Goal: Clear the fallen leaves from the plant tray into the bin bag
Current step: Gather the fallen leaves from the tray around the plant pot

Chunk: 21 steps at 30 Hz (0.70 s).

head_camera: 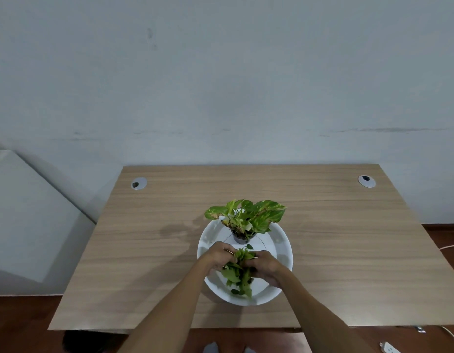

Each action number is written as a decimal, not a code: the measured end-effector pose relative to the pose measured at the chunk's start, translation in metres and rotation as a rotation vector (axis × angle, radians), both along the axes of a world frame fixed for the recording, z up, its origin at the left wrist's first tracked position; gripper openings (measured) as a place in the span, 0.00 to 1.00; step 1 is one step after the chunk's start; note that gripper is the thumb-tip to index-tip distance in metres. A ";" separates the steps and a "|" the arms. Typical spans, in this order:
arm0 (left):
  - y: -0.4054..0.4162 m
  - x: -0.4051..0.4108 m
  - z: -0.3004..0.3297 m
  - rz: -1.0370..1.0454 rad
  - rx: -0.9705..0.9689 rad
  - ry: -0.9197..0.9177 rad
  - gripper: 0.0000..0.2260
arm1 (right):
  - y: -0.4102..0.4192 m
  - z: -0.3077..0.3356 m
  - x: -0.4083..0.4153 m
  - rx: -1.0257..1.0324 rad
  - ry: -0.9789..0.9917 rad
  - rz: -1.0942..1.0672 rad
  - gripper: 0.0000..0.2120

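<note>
A round white plant tray [281, 244] sits on the wooden desk, near its front edge. A small dark pot with a green and yellow leafy plant [248, 217] stands in the tray's far half. A bunch of loose green fallen leaves [237, 273] is pressed between my two hands over the tray's near half. My left hand [217, 257] closes on the bunch from the left. My right hand [266, 268] closes on it from the right. A few leaves hang below my hands. A dark shape, perhaps the bin bag [88, 341], lies under the desk at the lower left.
The wooden desk [348, 250] stands against a pale wall and has two cable grommets [138, 183] [366, 180] in its far corners. A faint damp stain [175, 229] lies left of the tray. A white power strip [390, 349] and cable lie on the floor at the right.
</note>
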<state>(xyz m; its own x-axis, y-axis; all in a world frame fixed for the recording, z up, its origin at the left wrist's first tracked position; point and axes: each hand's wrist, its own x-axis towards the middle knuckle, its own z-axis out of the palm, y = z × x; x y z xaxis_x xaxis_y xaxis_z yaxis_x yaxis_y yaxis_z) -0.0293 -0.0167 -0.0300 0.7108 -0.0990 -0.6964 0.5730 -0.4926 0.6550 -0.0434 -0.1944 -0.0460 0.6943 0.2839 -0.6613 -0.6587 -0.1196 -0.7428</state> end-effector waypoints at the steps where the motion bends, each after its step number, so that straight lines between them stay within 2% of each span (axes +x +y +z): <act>1: 0.000 0.002 0.002 0.001 0.003 -0.014 0.11 | -0.001 0.004 0.002 0.001 -0.007 -0.006 0.10; 6: -0.005 0.006 0.017 0.050 -0.006 -0.044 0.09 | -0.003 0.017 0.009 0.020 -0.041 -0.021 0.08; 9: -0.008 0.005 0.016 0.081 -0.020 -0.044 0.09 | -0.005 0.018 0.012 0.021 -0.044 -0.041 0.10; 21: -0.022 0.000 0.011 0.178 -0.065 -0.116 0.11 | -0.012 0.012 0.009 -0.030 -0.072 -0.101 0.10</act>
